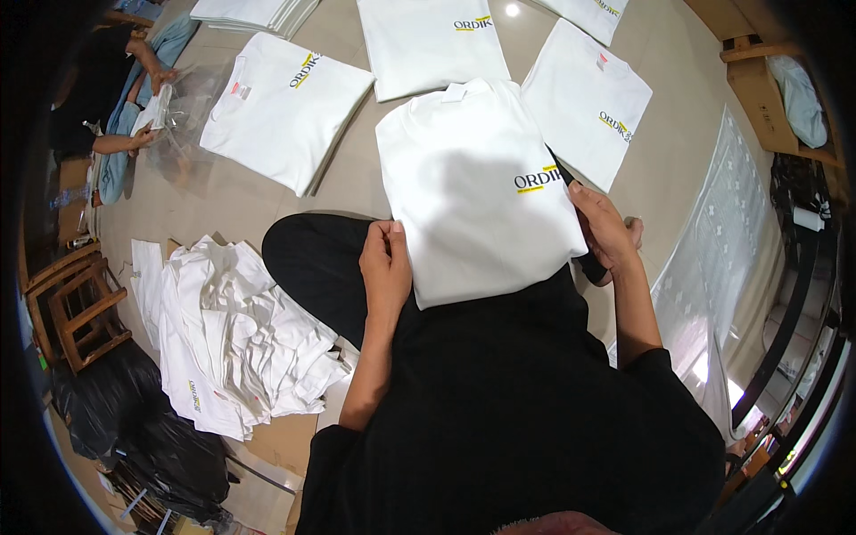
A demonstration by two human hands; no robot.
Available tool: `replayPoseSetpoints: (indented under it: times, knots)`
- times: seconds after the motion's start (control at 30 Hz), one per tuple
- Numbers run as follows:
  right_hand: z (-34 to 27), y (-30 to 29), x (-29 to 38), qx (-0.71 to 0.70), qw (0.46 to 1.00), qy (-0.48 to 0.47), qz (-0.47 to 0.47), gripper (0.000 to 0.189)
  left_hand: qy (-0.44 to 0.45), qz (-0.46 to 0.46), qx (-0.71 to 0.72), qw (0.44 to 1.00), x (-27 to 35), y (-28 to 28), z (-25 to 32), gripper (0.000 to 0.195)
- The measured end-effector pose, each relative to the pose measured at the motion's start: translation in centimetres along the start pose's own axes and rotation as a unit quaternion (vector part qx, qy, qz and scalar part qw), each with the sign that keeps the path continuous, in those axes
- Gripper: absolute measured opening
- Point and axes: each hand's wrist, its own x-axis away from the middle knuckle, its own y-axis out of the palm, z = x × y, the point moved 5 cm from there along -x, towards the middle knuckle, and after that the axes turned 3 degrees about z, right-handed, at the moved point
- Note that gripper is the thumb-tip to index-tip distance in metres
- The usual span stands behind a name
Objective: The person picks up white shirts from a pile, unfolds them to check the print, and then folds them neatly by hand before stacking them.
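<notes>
A folded white T-shirt with a printed chest logo lies across my lap, its collar facing away from me. My left hand grips its left edge, thumb on top and fingers curled under. On the right edge, my right hand holds the cloth beside the print, its fingers partly hidden. Beyond are more folded white shirts: a stack at the left, one at the centre and one at the right. A heap of loose white shirts lies left of my knee.
At the upper left, a co-worker's hands hold white cloth by a clear plastic bag. Wooden chair frames and black plastic bags stand at the left. Patterned sheer fabric and a cardboard box are at the right.
</notes>
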Motion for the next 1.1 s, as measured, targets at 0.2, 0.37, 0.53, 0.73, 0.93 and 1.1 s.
replayPoseSetpoints:
  times: [0.2,0.37,0.53,0.73,0.93,1.1]
  knots:
    - [-1.2,0.3,2.1,0.116,0.979,-0.170,0.000,0.025,-0.026,0.028,0.052,0.998,0.2,-0.7,1.4,0.028]
    - [-2.0,1.3,4.1,0.230,0.928,-0.263,0.128,0.031,-0.159,0.017,0.102,0.982,1.9,0.0,0.2,0.032]
    - [-1.5,1.7,5.0,0.442,0.820,-0.285,0.226,0.027,-0.158,-0.075,0.097,0.980,4.5,-0.1,-0.2,0.027]
    - [-3.0,2.7,7.6,0.535,0.753,-0.304,0.233,0.021,-0.104,-0.055,0.017,0.993,4.8,-2.5,2.4,0.019]
    - [3.2,2.1,6.4,0.397,0.875,-0.224,0.162,0.019,-0.056,-0.024,-0.093,0.994,6.4,-1.4,-0.1,0.016]
    - [4.5,0.0,4.0,0.311,0.924,-0.195,0.105,0.025,-0.065,-0.032,-0.175,0.982,7.0,-1.7,1.1,0.017]
